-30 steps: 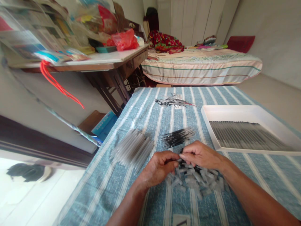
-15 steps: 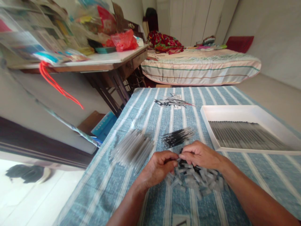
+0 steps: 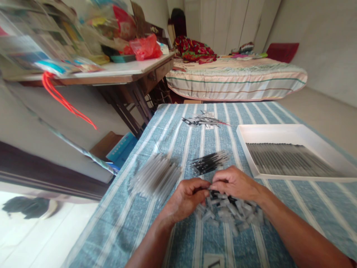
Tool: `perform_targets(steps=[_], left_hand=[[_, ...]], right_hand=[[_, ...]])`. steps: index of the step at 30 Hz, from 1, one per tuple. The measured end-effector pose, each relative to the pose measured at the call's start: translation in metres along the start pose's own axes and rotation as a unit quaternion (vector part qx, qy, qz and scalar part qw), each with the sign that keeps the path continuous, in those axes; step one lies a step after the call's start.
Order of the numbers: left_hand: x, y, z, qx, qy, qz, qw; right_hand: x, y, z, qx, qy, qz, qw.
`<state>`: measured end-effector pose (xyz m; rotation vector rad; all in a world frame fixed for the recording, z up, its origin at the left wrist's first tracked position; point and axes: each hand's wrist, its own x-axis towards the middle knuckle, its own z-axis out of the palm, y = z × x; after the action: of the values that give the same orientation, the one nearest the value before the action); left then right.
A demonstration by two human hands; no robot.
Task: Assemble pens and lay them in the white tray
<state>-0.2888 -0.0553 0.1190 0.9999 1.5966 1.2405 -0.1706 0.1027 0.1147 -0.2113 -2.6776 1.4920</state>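
My left hand (image 3: 187,196) and my right hand (image 3: 233,183) meet fingertip to fingertip above a heap of small translucent caps (image 3: 232,213). Both hands are closed in a pinch, and what they pinch is too small and hidden to make out. Just beyond the fingers lies a bundle of thin black-tipped refills (image 3: 209,162). Left of my left hand rests a stack of translucent pen tubes (image 3: 157,176). To the right, a white box (image 3: 279,131) holds a row of slim grey sticks (image 3: 290,160), apparently pens.
Loose dark sticks (image 3: 205,120), one reddish at its end, lie at the far end of the striped tablecloth (image 3: 122,223). A desk (image 3: 122,74) piled with bags stands at the left, with a red cord (image 3: 67,103) hanging down. A bed (image 3: 237,80) is behind.
The view has shifted slightly, so everything sits a little further left. The two hands keep nearly the same pinching pose over the caps.
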Motion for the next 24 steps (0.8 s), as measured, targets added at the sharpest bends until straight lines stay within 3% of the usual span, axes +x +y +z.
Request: perform_targets(steps=[24], left_hand=[[0.0011,-0.004,-0.0001,0.019,0.009,0.02,1.0]], right_hand=[[-0.0001,-0.0054,0.0009,-0.018,-0.005,0.011,1.0]])
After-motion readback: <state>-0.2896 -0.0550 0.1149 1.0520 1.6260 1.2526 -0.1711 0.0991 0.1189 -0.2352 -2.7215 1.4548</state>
